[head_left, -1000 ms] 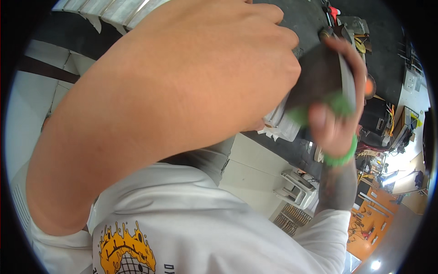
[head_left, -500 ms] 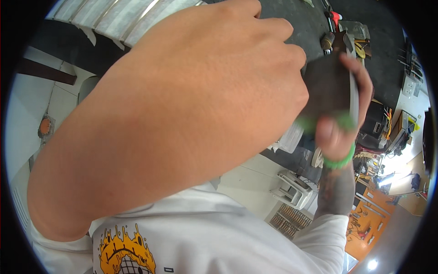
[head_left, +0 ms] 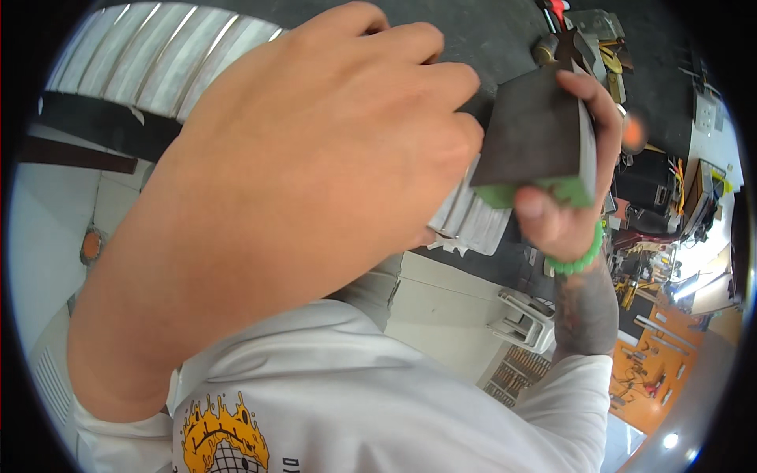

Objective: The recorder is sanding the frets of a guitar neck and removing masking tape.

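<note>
My right hand [head_left: 603, 126], with a green bead bracelet at its wrist, grips a rectangular block [head_left: 530, 126]. This block has a dark flat upper face, a pale side and a green end, and the thumb presses near the green end while a finger lies along the pale side. Large in front, my left hand [head_left: 339, 118] is closed with its knuckles up, just left of the block. Its fingertips and anything inside them are hidden by the back of the hand; I cannot tell whether it touches the block.
A row of grey-white strips [head_left: 165, 59] lies on the dark tabletop [head_left: 489, 35] at upper left; similar pale strips [head_left: 477, 225] show below the block. Tools with a red handle [head_left: 558, 8] lie at upper right. A white stool [head_left: 524, 319] stands on the floor.
Both hands and the block have shifted left in the picture. The block was blurred and now appears sharper. The view has shifted too, with more of the strips showing.
</note>
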Demonstrator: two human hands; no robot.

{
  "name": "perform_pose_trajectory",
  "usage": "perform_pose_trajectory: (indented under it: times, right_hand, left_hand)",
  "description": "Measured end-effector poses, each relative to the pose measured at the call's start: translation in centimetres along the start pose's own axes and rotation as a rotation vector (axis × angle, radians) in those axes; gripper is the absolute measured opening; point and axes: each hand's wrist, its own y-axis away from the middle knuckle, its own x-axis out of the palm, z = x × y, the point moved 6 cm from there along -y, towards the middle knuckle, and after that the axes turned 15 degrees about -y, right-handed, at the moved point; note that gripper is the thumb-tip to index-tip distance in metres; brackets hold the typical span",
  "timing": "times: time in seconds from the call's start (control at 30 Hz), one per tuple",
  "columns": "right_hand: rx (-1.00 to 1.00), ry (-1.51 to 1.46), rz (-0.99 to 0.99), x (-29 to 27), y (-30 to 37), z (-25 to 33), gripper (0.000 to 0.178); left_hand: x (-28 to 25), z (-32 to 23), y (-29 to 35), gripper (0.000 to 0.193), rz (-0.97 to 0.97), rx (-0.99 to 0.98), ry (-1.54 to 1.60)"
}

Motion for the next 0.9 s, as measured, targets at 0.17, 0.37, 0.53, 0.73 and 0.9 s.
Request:
perform_pose_trajectory:
  times: [0.17, 0.37, 0.53, 0.73, 0.9]
  right_hand:
    - [-0.326, 0.085, 0.093, 1.7, 0.7, 2.5, 0.098]
    - [-0.096, -0.082, -0.011, -0.2, -1.5, -2.0, 0.097]
    - [-0.436, 0.075, 0.164, 1.3, 1.4, 4.5, 0.099]
    - [-0.14, -0.092, -0.069, -0.1, -1.1, -1.0, 0.077]
    - [0.105, -0.166, -0.284, -6.0, -2.5, -4.5, 0.073]
  left_hand:
    - [0.0, 0.0, 0.0, 0.054, -0.002, -0.002, -0.009]
    - [0.1, 0.0, 0.0, 0.059, -0.002, 0.072, -0.053]
    - [-0.1, -0.2, 0.1, 0.06, -0.073, 0.138, -0.13]
    - [0.2, 0.2, 0.3, 0.06, 0.094, 0.04, -0.065]
    - [0.4, 0.2, 0.0, 0.061, 0.092, 0.062, -0.049]
